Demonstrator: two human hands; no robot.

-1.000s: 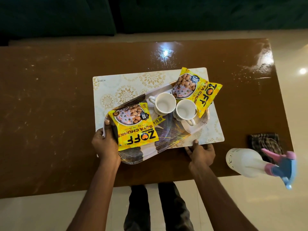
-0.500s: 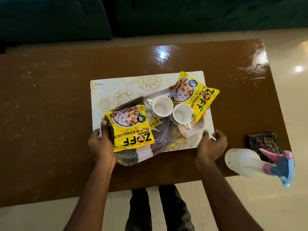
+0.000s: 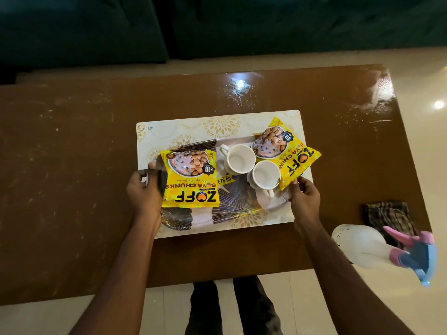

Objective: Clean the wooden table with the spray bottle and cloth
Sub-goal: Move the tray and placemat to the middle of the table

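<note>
- The wooden table [image 3: 72, 189] was brown and shiny, with pale smudges and specks on it.
- A white placemat [image 3: 193, 126] with gold flowers lay in the middle of the table.
- A tray [image 3: 242, 201] with a dark fan pattern was over the placemat.
- The left hand [image 3: 145, 192] gripped the left end of the tray. Its thumb was on top and its fingers were curled round the edge.
- The right hand [image 3: 306, 197] gripped the right end of the tray. Its fingers were curled there too, close to a corner of a packet.
- Two white cups [image 3: 239, 157] stood side by side in the middle of the tray, touching each other.
- One yellow packet [image 3: 189, 180] lay on the left part of the tray, next to the left thumb.
- Another yellow packet [image 3: 290, 155] lay on the far right part, leaning against the cups.
- The cloth [image 3: 387, 213] was dark and checked. It lay bunched up on the table near the right edge, apart from the tray.
- The spray bottle [image 3: 362, 247] was at the near right corner, just beside the cloth. Its pink and blue head stuck out past the table edge. I could not tell if it stood up or lay down.
- A dark green sofa [image 3: 96, 32] was beyond the far side.
- The person's legs [image 3: 232, 305] showed by the near edge.
</note>
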